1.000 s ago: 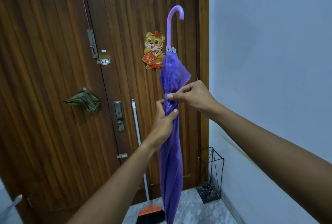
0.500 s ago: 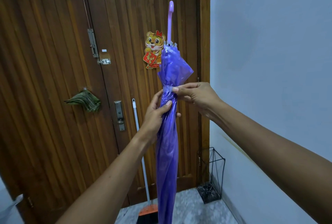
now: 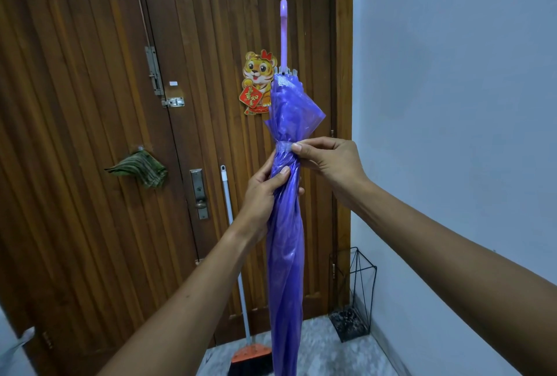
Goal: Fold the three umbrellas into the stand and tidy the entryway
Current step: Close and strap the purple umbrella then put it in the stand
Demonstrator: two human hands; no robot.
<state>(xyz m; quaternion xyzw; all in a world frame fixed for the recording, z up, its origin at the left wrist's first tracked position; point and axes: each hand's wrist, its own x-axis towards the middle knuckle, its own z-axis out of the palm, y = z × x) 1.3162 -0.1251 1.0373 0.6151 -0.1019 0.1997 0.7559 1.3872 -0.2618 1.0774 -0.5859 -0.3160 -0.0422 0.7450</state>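
Observation:
A closed purple umbrella (image 3: pixel 284 255) stands upright in front of me, handle end up, tip out of view below. My left hand (image 3: pixel 263 191) grips its bunched canopy at mid-height. My right hand (image 3: pixel 327 161) pinches the strap (image 3: pixel 282 146) wrapped round the canopy just above the left hand. The black wire umbrella stand (image 3: pixel 355 294) sits on the floor in the corner at lower right, with no umbrella visible in it.
A wooden double door (image 3: pixel 90 164) fills the left and centre, with a tiger sticker (image 3: pixel 257 80) and a folded cloth (image 3: pixel 138 169) on it. A broom (image 3: pixel 238 270) with an orange head leans against the door. A pale wall (image 3: pixel 452 104) is on the right.
The umbrella has turned about its axis, so the hooked handle now shows edge-on. My right hand has brought the strap round the canopy, and the left hand has shifted its grip just below it.

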